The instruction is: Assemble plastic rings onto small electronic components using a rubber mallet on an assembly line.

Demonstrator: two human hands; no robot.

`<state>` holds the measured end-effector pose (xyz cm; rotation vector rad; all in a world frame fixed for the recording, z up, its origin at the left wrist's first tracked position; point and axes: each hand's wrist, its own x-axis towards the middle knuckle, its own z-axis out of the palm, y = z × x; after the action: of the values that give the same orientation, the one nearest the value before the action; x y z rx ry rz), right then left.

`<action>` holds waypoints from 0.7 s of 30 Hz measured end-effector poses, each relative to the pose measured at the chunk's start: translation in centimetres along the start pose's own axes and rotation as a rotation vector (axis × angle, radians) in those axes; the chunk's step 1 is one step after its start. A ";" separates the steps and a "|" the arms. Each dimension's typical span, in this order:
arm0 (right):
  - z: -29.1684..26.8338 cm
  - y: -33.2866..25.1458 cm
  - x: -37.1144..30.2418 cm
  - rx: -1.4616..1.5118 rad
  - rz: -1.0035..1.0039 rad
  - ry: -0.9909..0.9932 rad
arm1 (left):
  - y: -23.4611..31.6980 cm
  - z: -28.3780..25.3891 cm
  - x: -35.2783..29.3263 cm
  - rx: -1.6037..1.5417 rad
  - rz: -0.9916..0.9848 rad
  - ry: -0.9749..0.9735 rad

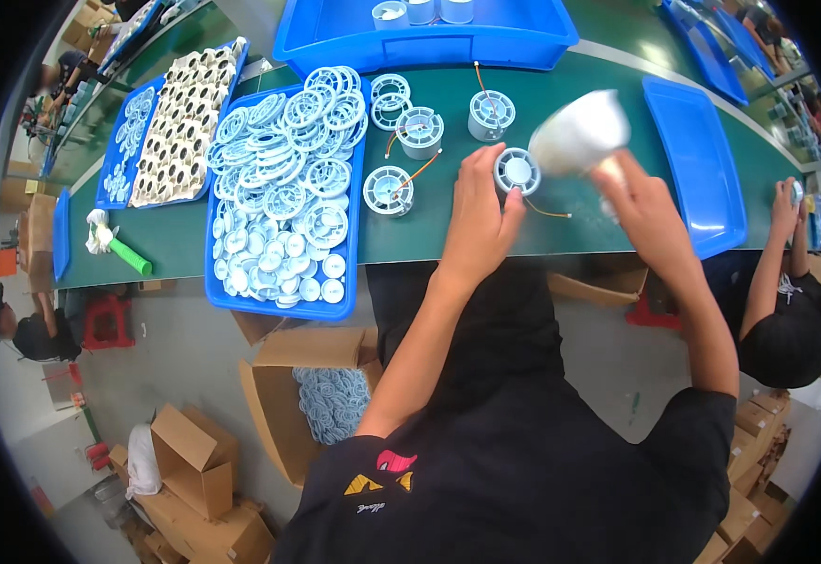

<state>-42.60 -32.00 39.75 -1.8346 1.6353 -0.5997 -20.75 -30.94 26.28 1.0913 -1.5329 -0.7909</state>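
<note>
My left hand point(482, 211) grips a round light-blue housing point(517, 172) on the green table, thumb and fingers at its side. Its face has a slotted rim and a solid disc in the middle, and a thin wired lead point(548, 213) runs out beside it. My right hand point(638, 202) is closed on a mallet with a thick white head point(579, 132), blurred by motion, just up and right of the housing. Similar cup-shaped housings with wire leads stand nearby, one point(389, 192) to the left and another point(492, 115) farther back. Loose slotted rings point(390, 94) lie behind them.
A blue tray point(283, 311) heaped with light-blue rings and discs lies left. Beyond it is a pulp tray point(189, 122) of parts; a green-handled mallet point(119, 242) lies nearer the edge. Blue bins stand at the back point(424, 49) and right point(697, 169). Another person point(777, 310) works at right.
</note>
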 end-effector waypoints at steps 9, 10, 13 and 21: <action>-1.2 0.0 1.5 -0.096 -0.048 -0.095 | 0.1 0.0 0.1 0.080 0.032 0.041; -1.5 -0.5 1.7 -0.062 -0.026 -0.082 | 0.2 -0.4 0.0 0.027 -0.026 0.003; -1.5 -1.4 1.8 -0.193 -0.072 -0.123 | 0.0 -0.4 0.0 -0.070 -0.092 -0.043; -1.3 -1.3 3.3 -0.180 -0.147 -0.107 | 0.1 -0.8 0.0 -0.147 -0.086 -0.091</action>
<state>-42.13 -35.40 41.43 -2.0939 1.5360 -0.4185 -19.97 -30.84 26.56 1.0294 -1.4859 -1.0085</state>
